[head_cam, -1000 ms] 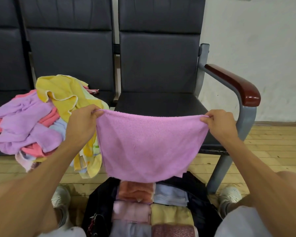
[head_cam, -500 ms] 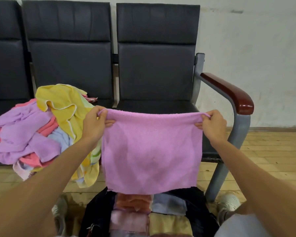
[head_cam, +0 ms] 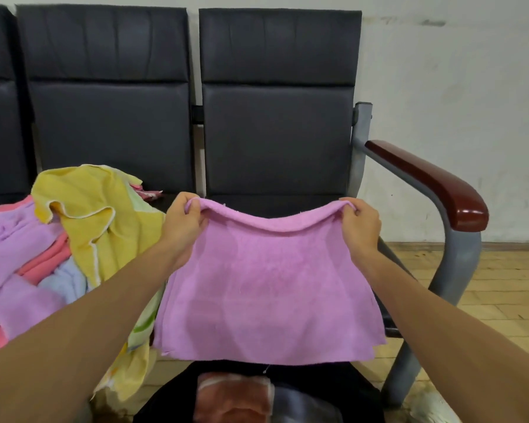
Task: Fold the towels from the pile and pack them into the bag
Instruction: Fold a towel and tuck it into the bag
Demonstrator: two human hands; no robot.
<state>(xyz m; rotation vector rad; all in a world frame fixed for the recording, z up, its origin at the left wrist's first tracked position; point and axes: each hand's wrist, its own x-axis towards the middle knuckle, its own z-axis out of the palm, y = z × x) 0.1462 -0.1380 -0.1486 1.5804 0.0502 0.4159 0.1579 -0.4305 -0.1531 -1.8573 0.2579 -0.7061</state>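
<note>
the square pink terry towel (head_cam: 266, 288) hangs in the air in front of the black padded chair (head_cam: 275, 132). its top edge runs from 9 to 3 o'clock and sags a little in the middle. the left hand (head_cam: 180, 222) pinches the corner at the 9 o'clock end, fingers (head_cam: 193, 209) curled over the hem. the right hand (head_cam: 359, 222) pinches the 3 o'clock corner the same way. from both grips the cloth falls toward 6 o'clock, with its lower hem just above the open black fabric bag (head_cam: 171, 392), where folded towels (head_cam: 232, 395) show. neither hand is nearer: each holds one end at like height. the fold likely turns on carrying one corner along that 9-to-3 line to meet the other. the loose pile of yellow, lilac and pink towels (head_cam: 43, 254) lies at 9 o'clock of the left hand.
</note>
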